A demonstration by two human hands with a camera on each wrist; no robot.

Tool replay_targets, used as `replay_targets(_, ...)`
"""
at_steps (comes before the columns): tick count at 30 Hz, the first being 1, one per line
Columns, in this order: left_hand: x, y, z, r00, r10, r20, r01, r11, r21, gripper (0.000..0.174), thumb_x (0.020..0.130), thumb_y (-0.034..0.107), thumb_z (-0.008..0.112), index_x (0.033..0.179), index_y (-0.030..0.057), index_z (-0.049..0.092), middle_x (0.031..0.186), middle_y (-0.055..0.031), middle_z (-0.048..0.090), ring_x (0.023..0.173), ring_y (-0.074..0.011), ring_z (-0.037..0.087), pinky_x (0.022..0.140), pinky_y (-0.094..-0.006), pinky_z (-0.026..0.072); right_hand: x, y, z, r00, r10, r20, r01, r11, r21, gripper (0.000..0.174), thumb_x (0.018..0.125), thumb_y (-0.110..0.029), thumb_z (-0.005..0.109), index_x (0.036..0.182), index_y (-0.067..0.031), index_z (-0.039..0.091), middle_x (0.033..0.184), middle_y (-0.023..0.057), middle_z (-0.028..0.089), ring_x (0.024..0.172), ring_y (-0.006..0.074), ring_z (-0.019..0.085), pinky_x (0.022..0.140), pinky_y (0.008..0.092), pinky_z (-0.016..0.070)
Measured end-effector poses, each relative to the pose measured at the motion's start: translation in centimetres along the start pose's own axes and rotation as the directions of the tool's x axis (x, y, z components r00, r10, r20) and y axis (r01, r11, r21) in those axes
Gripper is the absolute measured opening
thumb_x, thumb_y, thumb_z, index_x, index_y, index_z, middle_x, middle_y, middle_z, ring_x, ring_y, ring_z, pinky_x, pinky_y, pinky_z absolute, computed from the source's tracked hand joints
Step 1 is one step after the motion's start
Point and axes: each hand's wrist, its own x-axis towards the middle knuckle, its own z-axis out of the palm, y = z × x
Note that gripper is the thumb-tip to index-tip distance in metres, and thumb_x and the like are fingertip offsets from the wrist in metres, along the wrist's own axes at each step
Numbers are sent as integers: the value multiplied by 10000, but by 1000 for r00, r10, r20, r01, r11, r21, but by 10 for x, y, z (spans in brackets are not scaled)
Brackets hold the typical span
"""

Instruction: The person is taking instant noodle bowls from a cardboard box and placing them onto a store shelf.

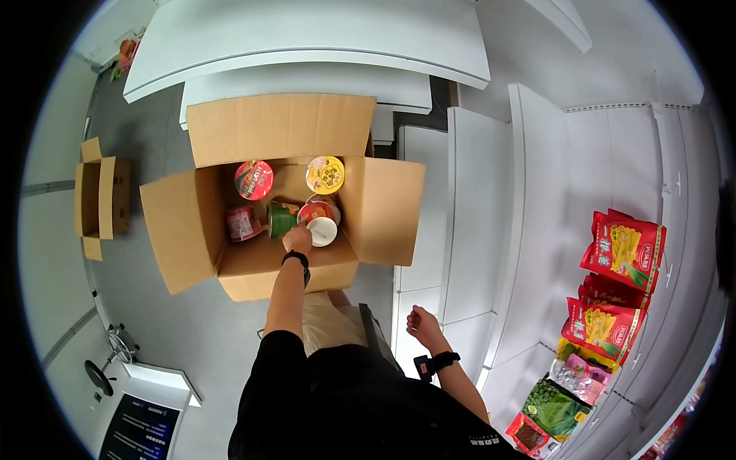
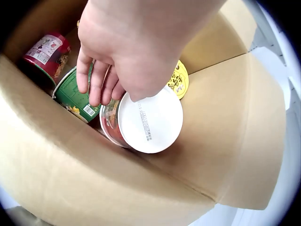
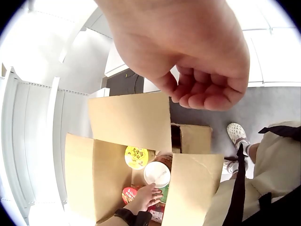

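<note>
My left hand reaches into a large cardboard box, its fingers extended over a green instant noodle cup lying on its side. Beside the hand, overlapped by it in the left wrist view, is an instant noodle cup with a white round end facing up. A red noodle cup lies to the left. Farther back are a red-lidded cup and a yellow-lidded cup. My right hand hangs outside the box with fingers loosely curled and holds nothing.
Box flaps stand spread outward on all sides. White shelves run behind the box and along the right. Red snack bags and other packets sit on the far-right shelf. A smaller cardboard box is at the left.
</note>
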Motion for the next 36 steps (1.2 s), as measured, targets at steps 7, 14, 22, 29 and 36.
replay_targets(7, 9, -10, 3, 993, 116, -1, -115, 985, 128, 277, 911, 206, 410, 974, 66, 641, 946, -155, 679, 863, -312, 675, 718, -420, 546, 0, 11, 25, 1000, -12, 29, 13, 1000, -29, 228, 893, -284, 564, 741, -118, 533, 677, 4, 551, 622, 123, 514, 605, 277, 437)
replay_targets(14, 0, -12, -16, 996, 62, -60, -59, 997, 56, 274, 845, 208, 474, 863, 59, 703, 894, -173, 689, 842, -314, 681, 725, -409, 547, -6, 35, 38, 997, -60, 51, 70, 977, -202, 263, 908, -308, 532, 733, -112, 547, 668, -3, 545, 619, 122, 521, 609, 274, 440)
replay_targets(22, -15, -9, -38, 979, -63, -192, 57, 998, -40, 285, 775, 243, 522, 812, 32, 709, 853, -209, 679, 818, -347, 676, 740, -429, 541, -4, 55, 29, 993, -117, -10, 113, 981, -158, 223, 864, -299, 564, 749, -108, 574, 666, -1, 561, 606, 120, 537, 608, 267, 456)
replay_targets(29, -62, -13, -88, 944, 165, -285, -184, 982, -41, 349, 803, 312, 526, 785, -13, 653, 790, -243, 651, 775, -399, 648, 729, -489, 521, -1, 47, 42, 982, -138, 131, 145, 988, -46, 227, 885, -318, 539, 792, -116, 587, 718, 10, 597, 655, 142, 572, 636, 283, 483)
replay_targets(36, -116, 2, -150, 863, 350, -363, -439, 876, -198, 300, 817, 266, 565, 728, -20, 583, 756, -236, 615, 740, -413, 605, 664, -465, 478, -12, 6, 92, 938, -172, 300, 143, 983, 117, 243, 882, -345, 565, 855, -104, 567, 799, 40, 618, 724, 171, 616, 660, 309, 513)
